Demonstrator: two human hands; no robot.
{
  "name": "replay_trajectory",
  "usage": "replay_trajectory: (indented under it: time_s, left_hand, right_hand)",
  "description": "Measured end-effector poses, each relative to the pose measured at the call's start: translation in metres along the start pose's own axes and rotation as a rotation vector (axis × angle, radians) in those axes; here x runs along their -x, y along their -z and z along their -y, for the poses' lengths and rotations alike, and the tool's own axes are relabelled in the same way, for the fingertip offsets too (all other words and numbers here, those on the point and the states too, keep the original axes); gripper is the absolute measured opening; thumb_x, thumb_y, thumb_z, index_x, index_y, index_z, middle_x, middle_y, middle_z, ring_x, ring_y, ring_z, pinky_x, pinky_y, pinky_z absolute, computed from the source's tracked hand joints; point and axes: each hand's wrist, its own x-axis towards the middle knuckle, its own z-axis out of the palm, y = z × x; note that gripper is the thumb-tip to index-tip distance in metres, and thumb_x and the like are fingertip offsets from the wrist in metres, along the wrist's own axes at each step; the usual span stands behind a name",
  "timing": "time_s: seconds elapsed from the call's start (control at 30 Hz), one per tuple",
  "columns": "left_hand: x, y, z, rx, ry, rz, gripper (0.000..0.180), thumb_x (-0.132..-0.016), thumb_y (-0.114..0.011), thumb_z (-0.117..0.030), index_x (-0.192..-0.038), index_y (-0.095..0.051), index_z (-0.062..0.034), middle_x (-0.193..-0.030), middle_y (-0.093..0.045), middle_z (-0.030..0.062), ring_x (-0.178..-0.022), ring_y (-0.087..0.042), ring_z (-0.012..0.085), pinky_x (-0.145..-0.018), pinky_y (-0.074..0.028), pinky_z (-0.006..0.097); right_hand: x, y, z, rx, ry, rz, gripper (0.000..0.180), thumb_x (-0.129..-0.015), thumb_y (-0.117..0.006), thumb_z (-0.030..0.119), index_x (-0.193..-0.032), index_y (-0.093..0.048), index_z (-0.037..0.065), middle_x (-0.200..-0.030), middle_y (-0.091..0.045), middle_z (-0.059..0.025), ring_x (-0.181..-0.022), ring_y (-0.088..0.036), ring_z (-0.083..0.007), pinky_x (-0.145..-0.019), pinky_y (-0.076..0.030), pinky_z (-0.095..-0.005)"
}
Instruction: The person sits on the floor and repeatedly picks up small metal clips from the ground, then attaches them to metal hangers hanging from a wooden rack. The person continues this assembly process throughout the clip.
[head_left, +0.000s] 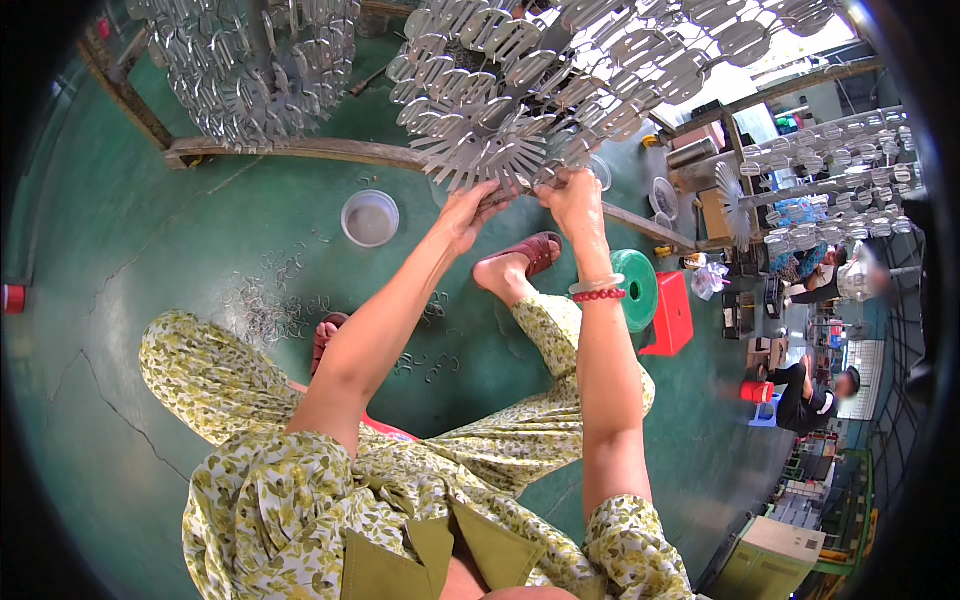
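Reaching forward with both arms, the person worked at the near end of a rack of silver metal pieces [510, 38], where flat strips spread into a radial fan [488, 150] close to a wooden rail [300, 148]. The left hand [466, 215] had its fingers curled up by the fan's edge; the right hand [574, 205], just beside it, was bent as if pinching something small. What lay between the fingers was hidden, so whether either grip was closed on anything could not be told. The step in hand seemed to be fine two-handed handling at that fan; the next move seemed to call for steady left fingers and precise right fingertips. Loose metal hooks [268, 312] lay scattered on the green floor.
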Motion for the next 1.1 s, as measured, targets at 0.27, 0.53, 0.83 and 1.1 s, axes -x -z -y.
replay_trajectory:
  time_s: [0.27, 0.53, 0.83, 1.1]
  left_hand:
    - [0.008, 0.001, 0.005, 0.02, 0.002, 0.013, 0.029, -0.089, -0.06, -0.013, -0.111, -0.059, 0.0072, -0.114, -0.065, 0.017, -0.107, -0.063, 0.0274, -0.092, -0.051, 0.034]
    - [0.015, 0.0, 0.006, 0.02, -0.005, 0.01, 0.029, -0.089, -0.058, -0.012, -0.111, -0.059, 0.0068, -0.111, -0.066, 0.0177, -0.105, -0.064, 0.0278, -0.091, -0.051, 0.034]
    - [0.023, 0.003, 0.009, 0.062, 0.008, 0.031, 0.029, -0.089, -0.058, -0.012, -0.111, -0.059, 0.0064, -0.113, -0.065, 0.018, -0.106, -0.063, 0.0275, -0.091, -0.051, 0.035]
    - [0.024, 0.007, 0.007, 0.047, 0.004, 0.029, 0.028, -0.089, -0.058, -0.011, -0.11, -0.059, 0.0077, -0.114, -0.064, 0.0179, -0.107, -0.063, 0.0281, -0.092, -0.052, 0.036]
  right_hand:
    - [0.011, -0.004, 0.004, -0.01, 0.032, -0.024, 0.022, -0.068, -0.074, 0.01, -0.085, -0.07, -0.002, -0.08, -0.065, -0.0246, -0.079, -0.065, -0.0395, -0.073, -0.052, -0.0439]
    - [0.016, -0.005, 0.005, 0.031, 0.045, -0.03, 0.021, -0.067, -0.073, 0.009, -0.084, -0.069, -0.003, -0.08, -0.065, -0.0247, -0.08, -0.065, -0.0409, -0.074, -0.052, -0.045]
    - [0.022, -0.015, 0.009, 0.125, 0.088, -0.085, 0.019, -0.068, -0.072, 0.012, -0.08, -0.069, -0.004, -0.064, -0.065, -0.0192, -0.067, -0.068, -0.034, -0.068, -0.053, -0.04]
    - [0.021, -0.013, 0.008, 0.037, 0.059, -0.075, 0.022, -0.071, -0.07, 0.013, -0.081, -0.068, -0.007, -0.067, -0.066, -0.021, -0.067, -0.069, -0.0325, -0.067, -0.053, -0.0403]
